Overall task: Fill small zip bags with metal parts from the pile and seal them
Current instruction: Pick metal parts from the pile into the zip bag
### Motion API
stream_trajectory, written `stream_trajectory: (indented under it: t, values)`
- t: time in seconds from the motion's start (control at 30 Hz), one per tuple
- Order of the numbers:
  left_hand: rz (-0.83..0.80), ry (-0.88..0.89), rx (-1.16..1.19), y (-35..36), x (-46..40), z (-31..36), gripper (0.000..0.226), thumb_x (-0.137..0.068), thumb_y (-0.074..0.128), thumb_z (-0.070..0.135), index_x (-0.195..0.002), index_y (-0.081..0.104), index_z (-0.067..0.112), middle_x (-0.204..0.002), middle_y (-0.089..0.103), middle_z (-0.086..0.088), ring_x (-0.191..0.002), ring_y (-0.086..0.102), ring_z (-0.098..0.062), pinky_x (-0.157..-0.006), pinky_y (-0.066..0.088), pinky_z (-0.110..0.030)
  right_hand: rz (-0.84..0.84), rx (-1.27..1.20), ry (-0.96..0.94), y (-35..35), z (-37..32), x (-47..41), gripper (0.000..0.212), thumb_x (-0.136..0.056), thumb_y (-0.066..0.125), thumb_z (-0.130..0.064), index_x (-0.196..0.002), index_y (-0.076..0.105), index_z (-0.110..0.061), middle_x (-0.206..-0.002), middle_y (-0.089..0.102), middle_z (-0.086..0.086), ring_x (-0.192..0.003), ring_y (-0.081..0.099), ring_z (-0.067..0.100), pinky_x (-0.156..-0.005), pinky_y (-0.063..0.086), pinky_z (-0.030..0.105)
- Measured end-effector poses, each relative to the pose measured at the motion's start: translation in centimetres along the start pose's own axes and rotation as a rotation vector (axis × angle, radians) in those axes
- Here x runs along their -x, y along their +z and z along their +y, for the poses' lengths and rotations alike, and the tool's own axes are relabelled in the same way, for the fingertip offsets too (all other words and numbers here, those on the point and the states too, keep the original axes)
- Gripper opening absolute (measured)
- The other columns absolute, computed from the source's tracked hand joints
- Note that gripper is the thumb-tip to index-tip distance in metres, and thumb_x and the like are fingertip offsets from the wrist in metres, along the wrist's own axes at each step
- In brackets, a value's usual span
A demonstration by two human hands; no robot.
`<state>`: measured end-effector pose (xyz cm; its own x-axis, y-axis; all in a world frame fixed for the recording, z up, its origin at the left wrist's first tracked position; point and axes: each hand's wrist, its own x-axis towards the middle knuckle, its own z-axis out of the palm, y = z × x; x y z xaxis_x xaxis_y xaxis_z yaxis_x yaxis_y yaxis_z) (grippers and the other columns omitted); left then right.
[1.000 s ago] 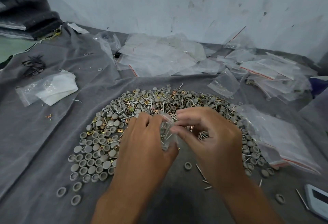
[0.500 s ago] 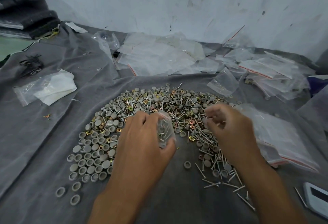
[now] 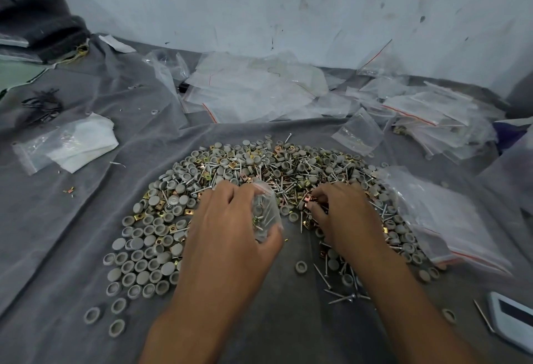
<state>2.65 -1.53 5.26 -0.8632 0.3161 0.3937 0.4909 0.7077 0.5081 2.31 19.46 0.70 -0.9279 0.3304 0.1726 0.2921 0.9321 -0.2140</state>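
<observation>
A wide pile of parts (image 3: pixel 245 167) lies on the grey cloth: grey round caps, brass square clips and silver screws. My left hand (image 3: pixel 230 231) grips a small clear zip bag (image 3: pixel 264 212) with its mouth up; screws and a few clips show inside it. My right hand (image 3: pixel 346 216) reaches into the pile just right of the bag, its fingertips pinching small brass clips (image 3: pixel 313 200) among the screws.
Empty zip bags (image 3: pixel 259 89) lie heaped along the wall, with more (image 3: pixel 438 115) at the right. A stack of bags (image 3: pixel 450 219) lies right of the pile. A bag with white paper (image 3: pixel 72 144) is on the left. A white device (image 3: pixel 513 320) sits at the lower right.
My right hand left the bag's mouth, swung out to the right over the pile, then came back toward the middle and lowered onto the clips. My left hand kept the bag almost still.
</observation>
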Motion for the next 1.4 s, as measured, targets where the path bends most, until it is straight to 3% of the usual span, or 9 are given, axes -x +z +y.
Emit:
stream_trajectory:
  t: [0.17, 0.37, 0.53, 0.7, 0.83, 0.93, 1.03, 1.27, 1.4]
  values:
    - [-0.003, -0.003, -0.004, -0.1, 0.1, 0.0, 0.037, -0.076, 0.065, 0.045, -0.090, 0.031, 0.039, -0.087, 0.029, 0.025, -0.081, 0.028, -0.007, -0.068, 0.027, -0.022, -0.025, 0.072, 0.068, 0.4, -1.0, -0.4, 0.043, -0.093, 0.053, -0.045, -0.133, 0.061, -0.031, -0.121, 0.063, -0.004, -0.118, 0.047, 0.021, -0.089, 0.045, 0.036]
    - [-0.020, -0.019, -0.003, 0.0, 0.0, 0.1, 0.030, -0.077, 0.061, 0.049, -0.092, 0.038, 0.036, -0.087, 0.031, 0.022, -0.083, 0.030, -0.008, -0.071, 0.031, -0.026, 0.045, 0.051, 0.051, 1.0, -1.2, -0.2, 0.033, -0.095, 0.058, -0.049, -0.124, 0.064, -0.034, -0.117, 0.062, -0.007, -0.114, 0.048, 0.018, -0.084, 0.043, 0.033]
    - [-0.042, -0.035, -0.002, 0.0, 0.0, 0.2, 0.030, -0.077, 0.060, 0.051, -0.092, 0.036, 0.038, -0.088, 0.033, 0.022, -0.083, 0.029, -0.006, -0.071, 0.031, -0.025, 0.109, -0.126, 0.031, 1.3, -1.2, -0.2, 0.008, -0.095, 0.063, -0.039, -0.099, 0.066, -0.032, -0.102, 0.064, -0.010, -0.101, 0.049, 0.015, -0.073, 0.037, 0.030]
    - [-0.060, -0.049, -0.001, -0.1, 0.0, 0.2, 0.031, -0.077, 0.056, 0.053, -0.096, 0.037, 0.038, -0.089, 0.032, 0.023, -0.085, 0.029, -0.006, -0.074, 0.031, -0.026, 0.092, -0.342, 0.037, 0.4, -0.9, -0.4, 0.010, -0.102, 0.055, -0.031, -0.092, 0.056, -0.031, -0.087, 0.059, -0.012, -0.086, 0.055, 0.011, -0.064, 0.039, 0.029]
    - [-0.053, -0.053, 0.006, -0.2, 0.0, 0.2, 0.031, -0.077, 0.058, 0.052, -0.100, 0.045, 0.037, -0.089, 0.033, 0.021, -0.086, 0.031, -0.007, -0.074, 0.032, -0.026, 0.027, -0.873, 0.083, -1.8, -1.9, 0.0, 0.009, -0.104, 0.053, -0.024, -0.101, 0.061, -0.026, -0.086, 0.068, -0.007, -0.078, 0.061, 0.006, -0.065, 0.046, 0.021]
    - [-0.037, -0.057, 0.019, -0.2, 0.0, 0.2, 0.032, -0.079, 0.058, 0.051, -0.107, 0.051, 0.036, -0.090, 0.033, 0.023, -0.088, 0.033, -0.006, -0.076, 0.033, -0.026, -0.121, -1.255, 0.031, -3.8, -3.2, 1.4, 0.025, -0.103, 0.053, -0.012, -0.114, 0.069, -0.028, -0.096, 0.076, -0.003, -0.085, 0.067, 0.003, -0.065, 0.052, 0.017]
    - [-0.019, -0.055, 0.055, -0.3, 0.0, 0.2, 0.032, -0.084, 0.055, 0.048, -0.113, 0.057, 0.035, -0.091, 0.038, 0.018, -0.092, 0.037, -0.008, -0.078, 0.036, -0.029, -0.172, -1.354, -0.029, -4.5, -4.1, 3.0, 0.029, -0.100, 0.057, -0.005, -0.110, 0.075, -0.025, -0.095, 0.077, -0.002, -0.085, 0.070, 0.003, -0.064, 0.052, 0.015]
    - [0.008, -0.040, 0.166, -0.4, 0.1, 0.8, 0.032, -0.083, 0.046, 0.060, -0.105, 0.058, 0.039, -0.096, 0.048, 0.023, -0.095, 0.046, -0.005, -0.084, 0.045, -0.034, -0.173, -1.458, -0.015, -4.5, -4.9, 4.3, 0.014, -0.088, 0.066, -0.019, -0.096, 0.077, -0.024, -0.083, 0.075, -0.004, -0.075, 0.067, 0.002, -0.060, 0.050, 0.015]
    - [0.041, -0.016, 0.143, -0.4, -0.2, 0.9, 0.028, -0.079, 0.064, 0.055, -0.099, 0.063, 0.035, -0.095, 0.055, 0.022, -0.091, 0.051, -0.007, -0.082, 0.046, -0.036, -0.147, -1.398, -0.008, -4.4, -4.6, 4.3, 0.017, -0.095, 0.065, -0.010, -0.099, 0.076, -0.023, -0.078, 0.072, -0.008, -0.068, 0.061, 0.000, -0.061, 0.049, 0.015]
